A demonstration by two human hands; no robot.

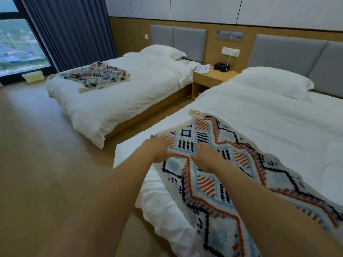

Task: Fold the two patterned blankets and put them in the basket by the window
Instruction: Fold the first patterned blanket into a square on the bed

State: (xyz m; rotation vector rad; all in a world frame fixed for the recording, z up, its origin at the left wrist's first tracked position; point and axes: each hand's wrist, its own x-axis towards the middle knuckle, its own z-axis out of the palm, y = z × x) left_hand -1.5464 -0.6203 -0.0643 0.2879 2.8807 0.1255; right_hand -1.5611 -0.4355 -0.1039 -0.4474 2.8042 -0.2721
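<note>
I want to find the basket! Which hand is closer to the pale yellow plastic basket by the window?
Left. The left hand grips the near patterned blanket's edge on the pale yellow plastic basket's side; the right hand presses the blanket farther away.

One head-worn wide-angle view looks forward and down from above the person's outstretched arms, close over the near bed [278, 115]. Beyond the fingers [163, 140] it faces the far bed [144, 84], headboard wall and window [16, 45].

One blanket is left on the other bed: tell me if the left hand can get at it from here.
Probably not. The left hand rests on the near blanket; the far blanket lies on the other bed, across an open strip of floor.
</note>
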